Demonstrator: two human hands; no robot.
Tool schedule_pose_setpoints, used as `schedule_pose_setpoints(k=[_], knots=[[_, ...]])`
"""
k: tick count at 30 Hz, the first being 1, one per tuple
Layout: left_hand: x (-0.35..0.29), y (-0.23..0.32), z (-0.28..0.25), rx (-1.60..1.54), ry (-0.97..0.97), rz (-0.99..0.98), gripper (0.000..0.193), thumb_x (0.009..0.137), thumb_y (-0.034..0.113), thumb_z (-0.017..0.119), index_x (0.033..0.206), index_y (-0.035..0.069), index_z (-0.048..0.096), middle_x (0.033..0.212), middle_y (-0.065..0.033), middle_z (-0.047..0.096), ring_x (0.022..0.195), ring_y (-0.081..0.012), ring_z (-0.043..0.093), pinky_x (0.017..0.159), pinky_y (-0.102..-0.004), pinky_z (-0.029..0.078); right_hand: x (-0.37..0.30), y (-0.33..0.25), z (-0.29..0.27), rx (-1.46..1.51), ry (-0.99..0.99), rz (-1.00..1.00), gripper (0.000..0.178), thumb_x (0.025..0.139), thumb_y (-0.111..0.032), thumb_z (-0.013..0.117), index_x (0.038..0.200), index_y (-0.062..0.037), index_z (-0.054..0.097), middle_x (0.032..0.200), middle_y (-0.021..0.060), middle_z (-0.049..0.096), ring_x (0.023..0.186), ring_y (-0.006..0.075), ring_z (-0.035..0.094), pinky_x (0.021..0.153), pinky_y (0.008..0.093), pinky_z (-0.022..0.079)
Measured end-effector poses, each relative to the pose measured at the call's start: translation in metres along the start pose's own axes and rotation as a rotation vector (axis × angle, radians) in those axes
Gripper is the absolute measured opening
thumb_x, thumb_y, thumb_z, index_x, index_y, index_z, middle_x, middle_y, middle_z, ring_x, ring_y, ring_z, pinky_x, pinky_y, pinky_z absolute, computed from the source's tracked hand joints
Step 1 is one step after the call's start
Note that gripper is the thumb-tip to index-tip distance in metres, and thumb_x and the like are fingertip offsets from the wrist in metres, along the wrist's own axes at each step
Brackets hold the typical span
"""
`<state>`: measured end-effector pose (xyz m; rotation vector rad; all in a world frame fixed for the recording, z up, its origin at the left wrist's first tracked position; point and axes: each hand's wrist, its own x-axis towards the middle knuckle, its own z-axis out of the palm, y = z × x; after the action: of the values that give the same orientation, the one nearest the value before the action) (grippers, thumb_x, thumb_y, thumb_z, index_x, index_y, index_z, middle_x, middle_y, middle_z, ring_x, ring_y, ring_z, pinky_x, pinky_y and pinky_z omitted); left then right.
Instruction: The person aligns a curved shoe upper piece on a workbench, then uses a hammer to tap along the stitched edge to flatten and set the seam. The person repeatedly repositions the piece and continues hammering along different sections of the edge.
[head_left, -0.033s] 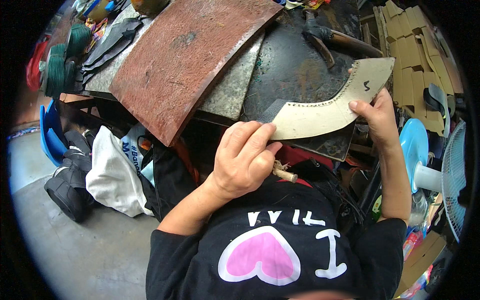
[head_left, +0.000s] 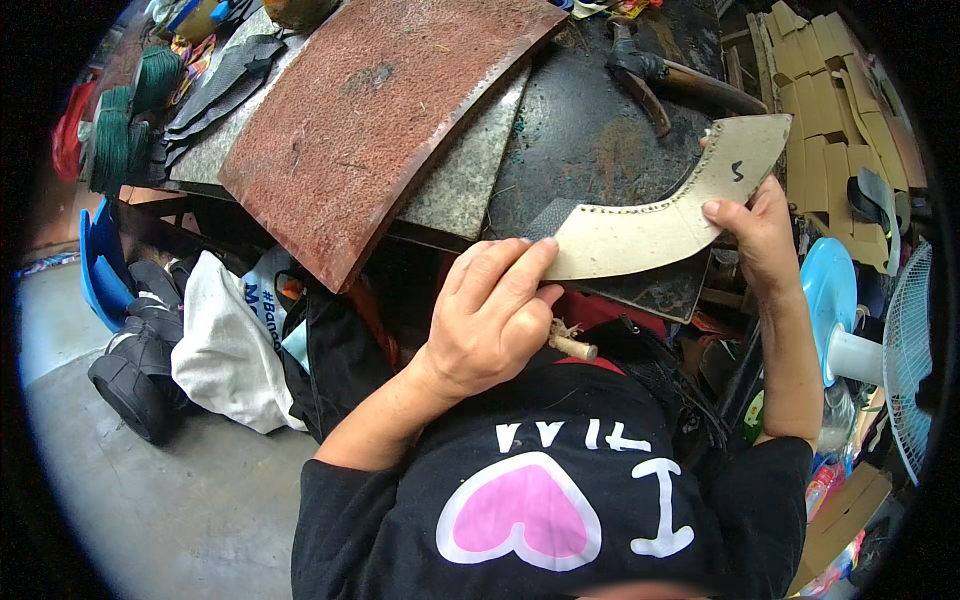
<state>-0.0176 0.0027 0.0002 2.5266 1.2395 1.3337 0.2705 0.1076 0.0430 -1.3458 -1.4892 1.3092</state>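
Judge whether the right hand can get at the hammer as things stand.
Probably not: the right hand holds the curved cream panel, whose end lies between it and the hammer in this view.

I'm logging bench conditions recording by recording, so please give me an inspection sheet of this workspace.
Surface: dark, worn table; reddish-brown slab overlying a grey slab.
Job's things: curved pale piece, small marks along its inner edge; dark textured sheet showing behind its left end.
Clutter: hammer-like tool beyond the piece; dark cut pieces at far left.
Grippers: left hand and right hand, bare, fingers gripping opposite ends of the pale piece.
Cables: nothing seen for certain; green cord bundles at left.
Surroundings: white cloth at left; fan and cardboard at right.
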Motion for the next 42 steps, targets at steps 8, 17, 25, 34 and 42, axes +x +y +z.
schedule_pose_setpoints(k=[8, 17, 25, 34, 42], knots=[[0.000, -0.012, -0.009, 0.079, -0.074, 0.058, 0.026, 0.079, 0.005, 0.071, 0.078, 0.008, 0.045, 0.107, -0.0163, 0.072, 0.091, -0.0258, 0.068, 0.078, -0.0408, 0.051, 0.008, 0.001, -0.011, 0.188, 0.034, 0.070, 0.056, 0.076, -0.005, 0.064, 0.131, 0.0027, 0.057, 0.115, 0.0094, 0.068, 0.099, 0.0159, 0.067, 0.093, 0.0294, 0.052], [0.009, -0.007, -0.015, -0.035, -0.041, 0.025, 0.031, 0.073, 0.001, 0.077, 0.081, 0.003, 0.047, 0.112, -0.0198, 0.071, 0.100, -0.0372, 0.066, 0.084, -0.0472, 0.054, 0.004, -0.002, -0.008, 0.118, -0.015, 0.056, 0.054, 0.079, -0.007, 0.069, 0.131, 0.0025, 0.058, 0.116, 0.0097, 0.069, 0.103, 0.0165, 0.066, 0.096, 0.0304, 0.050], [0.019, -0.004, -0.004, -0.020, -0.163, -0.014, 0.024, 0.074, 0.013, 0.069, 0.083, 0.004, 0.049, 0.122, -0.0248, 0.064, 0.105, -0.0364, 0.062, 0.091, -0.0467, 0.050, -0.007, -0.006, 0.007, -0.001, 0.015, 0.007, 0.051, 0.081, -0.004, 0.071, 0.130, 0.0007, 0.058, 0.114, 0.0087, 0.069, 0.104, 0.0159, 0.065, 0.096, 0.0308, 0.050], [0.011, -0.003, -0.003, -0.041, -0.081, -0.032, 0.028, 0.075, 0.005, 0.076, 0.085, 0.002, 0.049, 0.116, -0.0226, 0.067, 0.105, -0.0394, 0.064, 0.087, -0.0512, 0.052, -0.010, -0.014, 0.006, -0.015, -0.179, 0.055, 0.050, 0.083, -0.006, 0.072, 0.131, -0.0040, 0.059, 0.114, 0.0064, 0.068, 0.104, 0.0148, 0.064, 0.096, 0.0301, 0.050], [0.013, -0.004, -0.006, -0.020, -0.122, -0.026, 0.026, 0.075, 0.005, 0.075, 0.085, 0.003, 0.051, 0.119, -0.0229, 0.067, 0.104, -0.0389, 0.064, 0.085, -0.0475, 0.052, -0.011, -0.009, 0.012, -0.092, -0.156, -0.001, 0.053, 0.081, -0.009, 0.073, 0.132, -0.0031, 0.058, 0.110, 0.0065, 0.068, 0.102, 0.0150, 0.065, 0.093, 0.0306, 0.051]])
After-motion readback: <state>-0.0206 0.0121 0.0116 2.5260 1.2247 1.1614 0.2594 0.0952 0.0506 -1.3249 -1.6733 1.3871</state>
